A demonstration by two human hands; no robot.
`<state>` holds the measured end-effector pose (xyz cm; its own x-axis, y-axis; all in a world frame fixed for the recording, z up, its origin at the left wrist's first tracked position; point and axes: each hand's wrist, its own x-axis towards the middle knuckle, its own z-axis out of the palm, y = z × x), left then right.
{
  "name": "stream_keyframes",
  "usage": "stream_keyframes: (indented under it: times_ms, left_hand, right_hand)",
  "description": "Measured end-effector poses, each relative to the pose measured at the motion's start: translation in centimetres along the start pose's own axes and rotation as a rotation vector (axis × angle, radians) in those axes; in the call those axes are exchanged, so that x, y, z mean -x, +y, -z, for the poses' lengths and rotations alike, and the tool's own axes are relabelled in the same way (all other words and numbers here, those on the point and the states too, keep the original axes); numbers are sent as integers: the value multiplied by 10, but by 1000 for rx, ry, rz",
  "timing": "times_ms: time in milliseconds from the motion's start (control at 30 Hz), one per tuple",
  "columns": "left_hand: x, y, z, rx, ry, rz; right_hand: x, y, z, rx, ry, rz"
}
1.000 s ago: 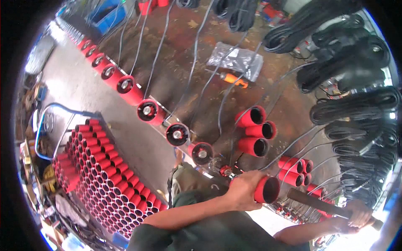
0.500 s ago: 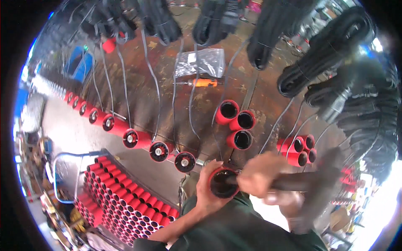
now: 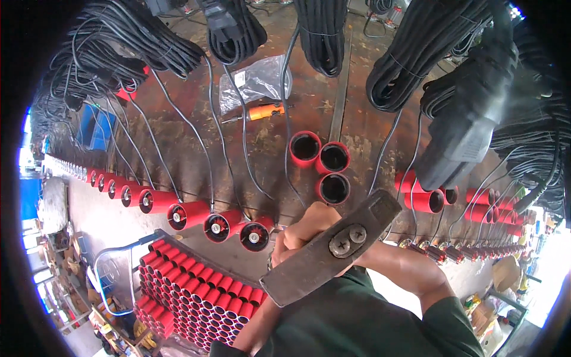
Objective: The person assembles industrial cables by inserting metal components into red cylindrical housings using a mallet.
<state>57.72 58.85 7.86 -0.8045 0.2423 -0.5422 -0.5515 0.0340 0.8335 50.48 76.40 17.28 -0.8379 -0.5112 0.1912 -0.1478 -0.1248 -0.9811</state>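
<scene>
A dark metal hammer [image 3: 309, 262] is close in front of me, its head slanting across the view with two screw heads on its top. My right hand [image 3: 315, 223] is closed in a fist around the hammer's handle, which the head hides. My left hand [image 3: 278, 253] shows only in part behind the head, beside the right fist. Its fingers look curled, but what they hold is hidden. Past the fist, several open red tubes [image 3: 333, 188] with black insides stand on the worn table [image 3: 250, 160].
Red housings [image 3: 254, 237] with metal centres and grey leads line the table's edge at left. Bundled black cables [image 3: 398, 77] hang above. An orange screwdriver [image 3: 264, 112] lies by a clear bag [image 3: 253, 83]. A stack of red tubes [image 3: 202, 303] fills the lower left.
The hammer head has swung left from the right side to in front of my hands. It now covers the red tube that my left hand held. My view has shifted slightly.
</scene>
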Motion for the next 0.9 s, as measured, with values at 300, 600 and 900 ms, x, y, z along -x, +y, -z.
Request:
stream_keyframes:
  times_ms: [300, 600, 900]
  left_hand:
    - [-13, 0, 8, 21, -160, -226]
    - [-11, 5, 15, -56, -167, -382]
    - [-20, -47, 30, -147, -172, -61]
  right_hand:
    - [-6, 22, -21, -104, 262, 184]
    - [-17, -17, -8, 75, 84, 48]
    - [21, 40, -18, 218, -6, 134]
